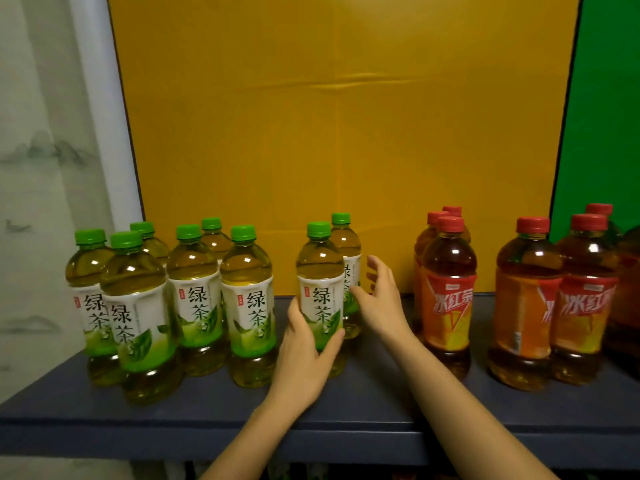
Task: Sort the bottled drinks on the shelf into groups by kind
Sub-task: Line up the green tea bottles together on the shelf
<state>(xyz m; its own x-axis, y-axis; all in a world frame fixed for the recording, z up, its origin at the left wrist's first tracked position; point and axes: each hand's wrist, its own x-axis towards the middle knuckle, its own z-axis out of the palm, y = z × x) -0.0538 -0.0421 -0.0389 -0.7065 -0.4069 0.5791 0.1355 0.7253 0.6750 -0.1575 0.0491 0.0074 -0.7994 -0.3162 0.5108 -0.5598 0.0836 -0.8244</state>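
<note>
Eight green-capped bottles and six red-capped ones, all upright on one dark blue-grey shelf (363, 407). Item 1: green cluster (194, 292), six bottles at the left end, packed in a near and a far row, with white labels showing green leaves and pale yellow-green liquid. Item 2: near bottle (320, 292), same kind, mid-shelf, set apart from the cluster by a gap. The left hand (304, 351) grasps it low on the label, digits curled round both sides. Item 3: far bottle (346, 251), same kind, just behind the near bottle and a little to its right; whether the two touch cannot be told. The right hand (381, 299) is just beside it on the right, fingers spread and loosely bent, gripping nothing; the thumb tip reaches the label's edge, contact uncertain. Item 4: red trio (448, 296), right of that hand across a gap, bunched together, with orange-red labels and amber-brown liquid. Item 5: red single (523, 306), same kind, further right. Item 6: red pair (585, 306), one behind the other, just right of the single. A dark shape (628, 306) at the right edge cannot be identified. Backing: a yellow board (311, 133) behind most of the shelf, a green panel (606, 98) to its right, and a pale curtain (41, 168) with an ink landscape at the left.
</note>
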